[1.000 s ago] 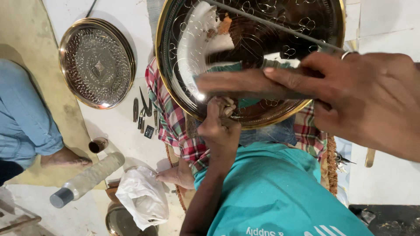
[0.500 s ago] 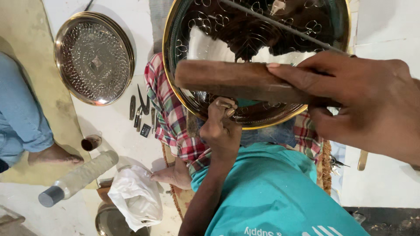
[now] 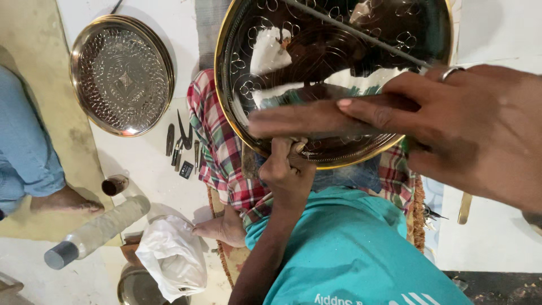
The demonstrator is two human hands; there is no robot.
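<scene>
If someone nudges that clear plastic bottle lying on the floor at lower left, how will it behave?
The plastic bottle lies on its side and is round, so a sideways push would likely roll it. It looks thin-walled and nearly empty, so probably light and a bit squashy. The white plastic bag beside it might stop a roll that way.

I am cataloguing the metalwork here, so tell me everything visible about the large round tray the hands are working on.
The large round tray is shiny, dark reflective metal with a gold-coloured rim and engraved four-petal flower motifs in rings across its face. It rests tilted over a checked red cloth on the lap; its top edge is cut off by the frame. The left hand touches its lower rim, seemingly gripping a small tool. The right hand holds a blurred wooden handle across it.
</scene>
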